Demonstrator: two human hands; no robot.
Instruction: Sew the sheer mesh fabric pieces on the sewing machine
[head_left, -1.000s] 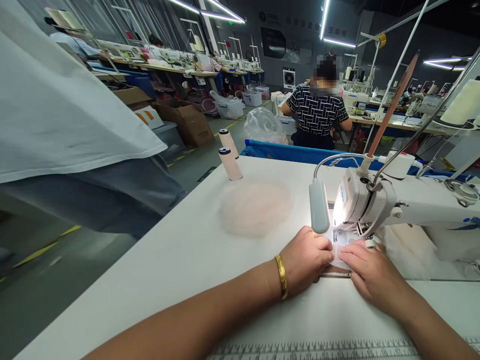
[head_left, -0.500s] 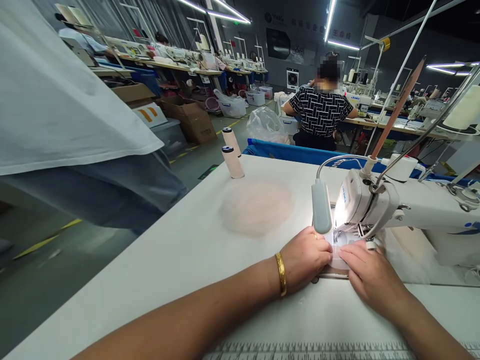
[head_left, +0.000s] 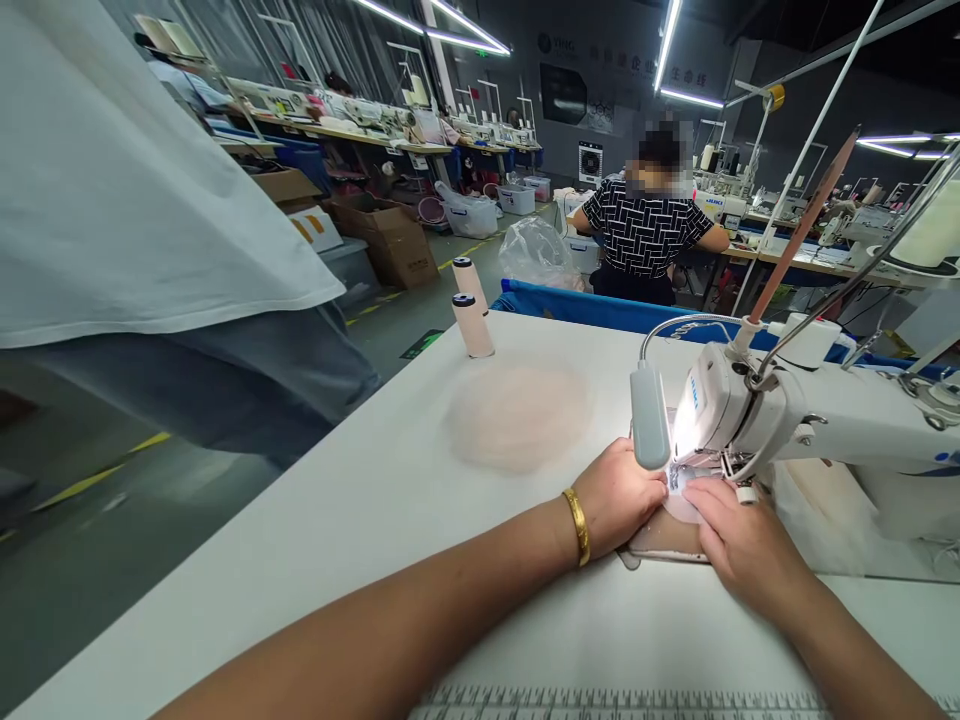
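A white sewing machine (head_left: 709, 400) stands at the right, its needle area lit brightly. Under the presser foot lies a small piece of pale sheer fabric (head_left: 681, 508). My left hand (head_left: 619, 498), with a gold bangle at the wrist, has its fingers closed on the fabric's left edge, right beside the needle. From the other side, my right hand (head_left: 750, 540) pinches the fabric near the foot with thumb and fingertips. The fingertips partly cover the fabric. A grey lamp (head_left: 649, 415) on a bent neck hangs just above my left hand.
Two pale pink thread spools (head_left: 472, 325) stand at the table's far left corner. A faint pinkish round patch (head_left: 517, 415) shows on the white table (head_left: 360, 560). A measuring tape (head_left: 615, 703) runs along the near edge. One person (head_left: 150, 200) stands close at left; another (head_left: 649, 230) sits ahead.
Both hands have edged slightly forward toward the needle, and less of the fabric shows in front of the foot. The whole view has shifted a little.
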